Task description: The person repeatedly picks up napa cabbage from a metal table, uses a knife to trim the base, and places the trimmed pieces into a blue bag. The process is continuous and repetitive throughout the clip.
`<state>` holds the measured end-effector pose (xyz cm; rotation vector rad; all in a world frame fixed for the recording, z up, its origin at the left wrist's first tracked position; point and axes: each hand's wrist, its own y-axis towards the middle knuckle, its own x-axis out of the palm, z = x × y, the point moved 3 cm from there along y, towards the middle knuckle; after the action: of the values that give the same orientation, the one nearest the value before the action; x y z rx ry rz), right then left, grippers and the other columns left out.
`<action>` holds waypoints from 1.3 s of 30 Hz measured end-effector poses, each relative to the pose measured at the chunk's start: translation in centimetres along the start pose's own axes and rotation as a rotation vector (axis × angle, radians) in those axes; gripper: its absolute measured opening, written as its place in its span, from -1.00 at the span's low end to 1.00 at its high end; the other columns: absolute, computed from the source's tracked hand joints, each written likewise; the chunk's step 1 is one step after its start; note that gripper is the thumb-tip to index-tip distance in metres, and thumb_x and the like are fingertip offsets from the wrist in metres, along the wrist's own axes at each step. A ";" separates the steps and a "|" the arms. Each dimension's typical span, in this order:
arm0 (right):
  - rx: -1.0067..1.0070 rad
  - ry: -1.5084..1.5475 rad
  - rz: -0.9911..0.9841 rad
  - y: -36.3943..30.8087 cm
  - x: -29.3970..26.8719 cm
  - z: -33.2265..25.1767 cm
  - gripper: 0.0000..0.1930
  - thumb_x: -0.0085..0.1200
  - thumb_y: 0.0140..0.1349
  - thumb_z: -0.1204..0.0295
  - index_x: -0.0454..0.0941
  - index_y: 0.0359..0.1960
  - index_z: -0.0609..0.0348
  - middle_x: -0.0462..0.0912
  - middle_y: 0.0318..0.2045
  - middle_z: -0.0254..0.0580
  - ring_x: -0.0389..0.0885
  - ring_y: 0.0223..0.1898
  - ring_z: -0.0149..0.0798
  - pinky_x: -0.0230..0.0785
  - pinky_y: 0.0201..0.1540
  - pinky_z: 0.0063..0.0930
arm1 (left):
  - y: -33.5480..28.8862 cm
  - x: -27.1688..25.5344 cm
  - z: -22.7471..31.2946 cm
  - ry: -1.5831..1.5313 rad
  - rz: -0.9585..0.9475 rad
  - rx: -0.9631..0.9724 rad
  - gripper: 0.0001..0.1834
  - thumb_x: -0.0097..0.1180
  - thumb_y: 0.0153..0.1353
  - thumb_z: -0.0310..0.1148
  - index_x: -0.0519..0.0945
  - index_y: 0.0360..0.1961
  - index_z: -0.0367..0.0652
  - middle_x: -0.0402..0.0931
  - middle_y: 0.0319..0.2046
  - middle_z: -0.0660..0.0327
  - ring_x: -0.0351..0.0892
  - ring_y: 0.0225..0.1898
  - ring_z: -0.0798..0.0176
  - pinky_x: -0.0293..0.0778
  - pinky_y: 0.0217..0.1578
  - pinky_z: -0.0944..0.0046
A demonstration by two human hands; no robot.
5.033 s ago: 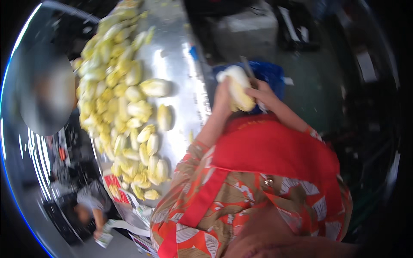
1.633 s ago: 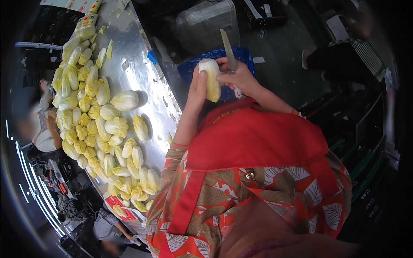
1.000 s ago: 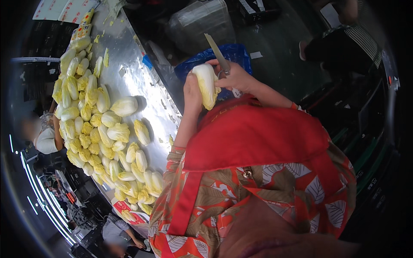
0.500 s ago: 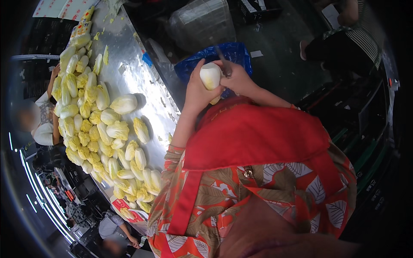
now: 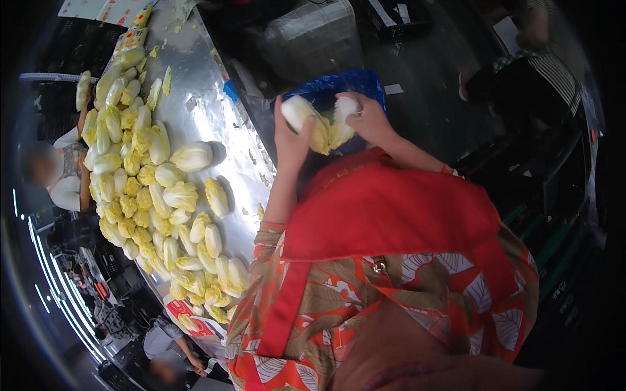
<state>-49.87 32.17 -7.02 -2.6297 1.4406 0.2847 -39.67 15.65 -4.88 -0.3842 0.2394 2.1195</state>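
**Steel tabletop, cabbage split in both hands**

Steel tabletop (image 5: 215,124) runs up the left of our view, covered along its left half with a dense pile of cabbage halves (image 5: 147,195), pale yellow-green and cut side mostly up. One larger whole-looking head (image 5: 191,156) sits at the pile's right edge, with a loose half (image 5: 217,197) just beside it on bare metal. Leaf scraps are scattered near the tabletop's far end. Other people stand along the far left edge, one in a white top (image 5: 68,189).

Moving right: our left hand (image 5: 291,133) is closed around the left cabbage piece (image 5: 305,120), white stem end up, fingers wrapped behind it. Our right hand (image 5: 368,117) is closed on the right cabbage piece (image 5: 340,124), grip tight at the stem end. The two pieces touch at their yellow leafy ends and spread apart at the stems. Both are held in the air, off the tabletop's right edge, above a blue crate (image 5: 365,85).

Below the hands we see a red apron (image 5: 391,208) over a patterned orange shirt. Far right: dark floor and another person (image 5: 528,58) at the upper edge.
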 end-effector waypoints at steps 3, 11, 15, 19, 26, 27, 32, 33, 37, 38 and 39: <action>0.107 -0.078 0.029 0.8 -1.2 2.7 -0.52 0.03 -0.05 0.59 0.51 0.02 0.15 0.64 -0.21 -0.02 0.64 -0.19 -0.13 0.42 -0.08 -0.41 | 1.2 -1.8 -0.8 -0.335 0.007 -0.061 -0.27 0.14 0.17 -0.40 0.10 0.32 -0.21 0.31 0.13 0.00 0.37 0.12 0.12 0.31 0.12 0.21; 0.272 0.213 -0.147 1.5 0.3 -0.8 -0.25 0.35 -0.04 0.24 0.34 0.19 0.28 0.59 -0.22 -0.13 0.59 -0.19 -0.28 0.44 -0.15 -0.50 | 0.2 -1.4 -0.5 -0.733 -0.126 -0.268 -0.35 -0.06 0.31 -0.40 0.02 0.38 -0.08 0.23 0.21 0.12 0.23 0.25 0.16 0.18 0.24 0.18; 0.025 0.049 -0.383 0.7 2.5 -3.2 -0.28 0.32 -0.02 0.25 0.34 0.22 0.17 0.53 -0.18 -0.20 0.52 -0.27 -0.45 0.42 -0.25 -0.60 | -0.4 -0.2 0.2 -0.853 -0.197 -0.294 -0.32 -0.07 0.33 -0.40 -0.04 0.41 -0.05 0.21 0.24 0.12 0.27 0.23 0.15 0.23 0.21 0.19; 0.016 0.205 -0.360 0.4 2.7 -2.8 -0.21 0.35 -0.05 0.21 0.32 0.22 0.27 0.58 -0.30 -0.20 0.55 -0.34 -0.37 0.42 -0.26 -0.56 | -0.3 0.0 -0.8 -0.867 -0.284 -0.288 -0.35 -0.04 0.32 -0.36 0.04 0.39 -0.07 0.28 0.20 0.13 0.32 0.21 0.16 0.27 0.19 0.19; 0.225 0.398 -0.429 -0.1 2.1 -2.9 -0.37 0.19 0.06 0.36 0.33 0.22 0.23 0.54 -0.43 -0.34 0.44 -0.59 -0.58 0.21 -0.63 -0.74 | -0.6 -0.2 -0.8 -1.054 -0.361 -0.305 -0.43 0.01 0.29 -0.19 0.20 0.28 -0.09 0.37 0.11 0.12 0.41 0.14 0.10 0.37 0.13 0.12; 0.212 0.372 -0.426 -0.1 2.2 -3.0 -0.38 0.17 0.07 0.38 0.33 0.22 0.22 0.54 -0.42 -0.34 0.43 -0.60 -0.58 0.21 -0.64 -0.75 | -0.6 0.0 -0.7 -1.027 -0.371 -0.323 -0.41 0.02 0.28 -0.18 0.19 0.28 -0.09 0.37 0.11 0.11 0.41 0.13 0.11 0.39 0.11 0.13; -0.037 0.083 -0.222 -0.1 3.1 -1.6 -0.41 0.07 0.02 0.48 0.35 0.18 0.28 0.62 -0.21 -0.11 0.58 -0.38 -0.26 0.44 -0.18 -0.47 | -0.2 0.5 -0.9 -0.285 -0.141 -0.130 -0.17 0.20 0.11 -0.20 0.09 0.33 -0.23 0.42 0.06 -0.01 0.48 0.03 0.11 0.43 0.02 0.22; -0.042 0.063 -0.205 -0.2 2.9 -2.1 -0.42 0.05 0.02 0.50 0.36 0.17 0.28 0.63 -0.19 -0.06 0.60 -0.32 -0.20 0.43 -0.11 -0.43 | -0.1 0.4 -0.5 -0.114 -0.102 -0.040 -0.14 0.22 0.09 -0.21 0.07 0.34 -0.25 0.43 0.04 -0.04 0.49 0.02 0.11 0.43 0.01 0.23; -0.063 -0.163 -0.166 -0.4 2.5 -2.2 -0.44 0.00 0.00 0.53 0.39 0.15 0.22 0.62 -0.15 0.08 0.62 -0.17 -0.01 0.43 -0.04 -0.30 | 0.0 0.3 -1.2 -0.047 -0.109 -0.097 -0.14 0.18 0.02 -0.37 0.06 0.34 -0.27 0.43 0.03 -0.07 0.49 0.02 0.11 0.41 0.03 0.24; -0.011 -0.257 -0.155 -0.2 2.2 -1.5 -0.45 -0.01 0.00 0.53 0.40 0.15 0.18 0.61 -0.15 0.10 0.60 -0.13 0.03 0.42 -0.03 -0.25 | -0.1 0.3 -1.3 -0.179 -0.127 -0.150 -0.16 0.14 0.01 -0.39 0.08 0.34 -0.26 0.42 0.04 -0.07 0.48 0.03 0.10 0.41 0.04 0.22; 0.039 -0.351 -0.146 0.2 1.8 -0.7 -0.45 -0.01 0.00 0.53 0.41 0.14 0.15 0.60 -0.15 0.12 0.58 -0.10 0.06 0.41 -0.02 -0.20 | -0.3 0.1 -0.8 -0.309 -0.140 -0.204 -0.18 0.11 0.01 -0.41 0.09 0.33 -0.25 0.41 0.05 -0.07 0.48 0.04 0.08 0.40 0.05 0.20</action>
<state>-49.01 30.44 -6.71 -2.4773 1.1244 0.6552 -39.33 15.66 -5.63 -0.1800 -0.1791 2.0362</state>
